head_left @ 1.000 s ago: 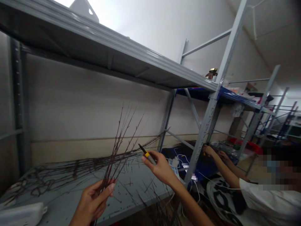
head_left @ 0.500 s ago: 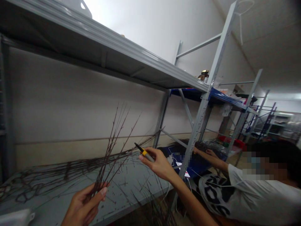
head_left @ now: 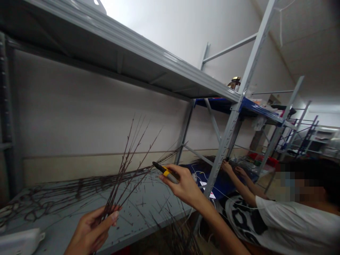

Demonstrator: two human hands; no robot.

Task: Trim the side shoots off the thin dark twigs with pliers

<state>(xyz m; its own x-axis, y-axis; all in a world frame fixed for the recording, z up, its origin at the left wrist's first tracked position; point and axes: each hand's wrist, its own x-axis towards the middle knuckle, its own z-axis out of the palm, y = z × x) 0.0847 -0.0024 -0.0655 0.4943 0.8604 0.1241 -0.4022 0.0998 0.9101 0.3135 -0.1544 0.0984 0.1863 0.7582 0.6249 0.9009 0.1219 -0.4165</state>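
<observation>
My left hand (head_left: 91,226), at the lower left, is closed round the lower ends of a bunch of thin dark twigs (head_left: 122,170). The twigs stand upright and fan out toward their tips. My right hand (head_left: 182,184) grips a yellow-and-grey hand tool with a black tip (head_left: 166,173). Its tip points up and left toward the twigs, apart from them in the picture. Fingers hide part of the handle, so I cannot make out its exact kind. Behind both hands, more long dark twigs (head_left: 90,186) lie along the back of the grey table (head_left: 138,216).
Short twig bits litter the tabletop. A white plastic object (head_left: 20,242) sits at the near left corner. More twigs (head_left: 177,230) stick up past the front edge. Overhead runs a metal shelf (head_left: 127,56), with a post (head_left: 225,141) at right. Beyond it a co-worker (head_left: 292,219) handles dark twigs.
The view has shifted slightly, bringing more of the white object into sight. Both my hands keep their grips in nearly the same places. The co-worker's hands have moved a little.
</observation>
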